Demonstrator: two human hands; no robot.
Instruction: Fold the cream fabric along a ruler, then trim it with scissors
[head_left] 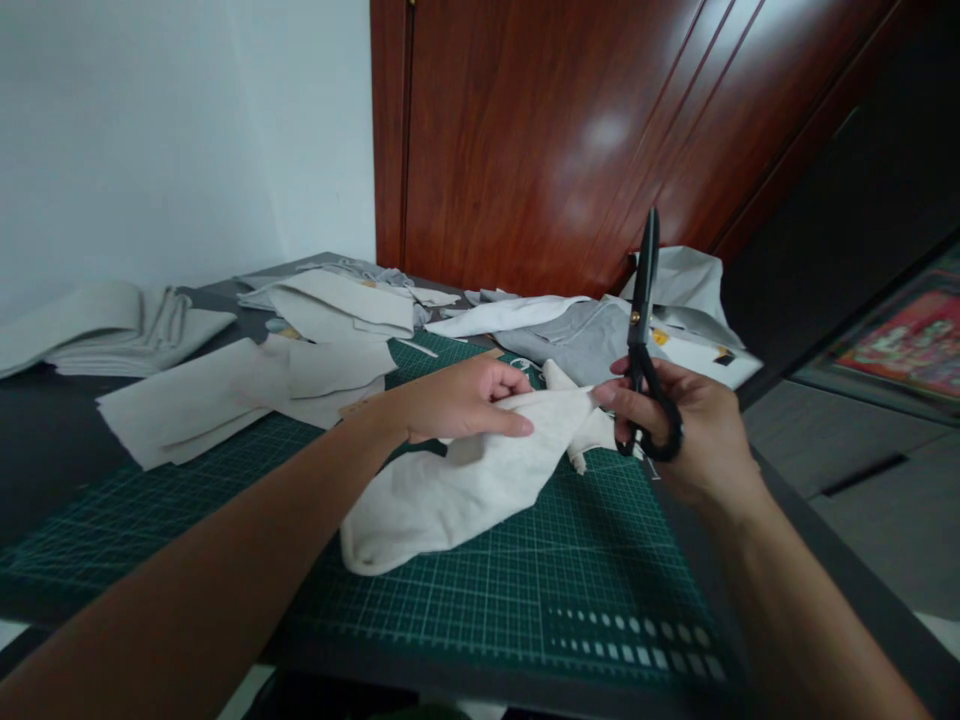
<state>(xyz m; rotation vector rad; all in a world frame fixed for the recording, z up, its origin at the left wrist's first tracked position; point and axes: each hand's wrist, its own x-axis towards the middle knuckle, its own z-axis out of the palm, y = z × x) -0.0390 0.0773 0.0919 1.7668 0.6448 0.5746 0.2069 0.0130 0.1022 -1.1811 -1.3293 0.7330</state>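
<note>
A white piece of cloth (pixel 457 490), rounded at its near end, hangs low over the green cutting mat (pixel 480 610). My left hand (pixel 480 395) pinches its upper edge between thumb and fingers. At the right, my right hand (pixel 690 420) carries black scissors (pixel 643 300) by the handles, blades pointing up and closed together. The thumb and a fingertip of that hand also grip the cloth's right corner. Just behind the cloth, more white fabric (pixel 596 435) lies on the mat, partly hidden.
Flat white cloth pieces (pixel 187 395) lie at the left of the mat, with a folded stack (pixel 112 325) beyond. Further back are more white pieces (pixel 341 300) and grey cloth (pixel 570 335). A wooden door (pixel 525 140) and a white wall (pixel 165 130) stand behind the table.
</note>
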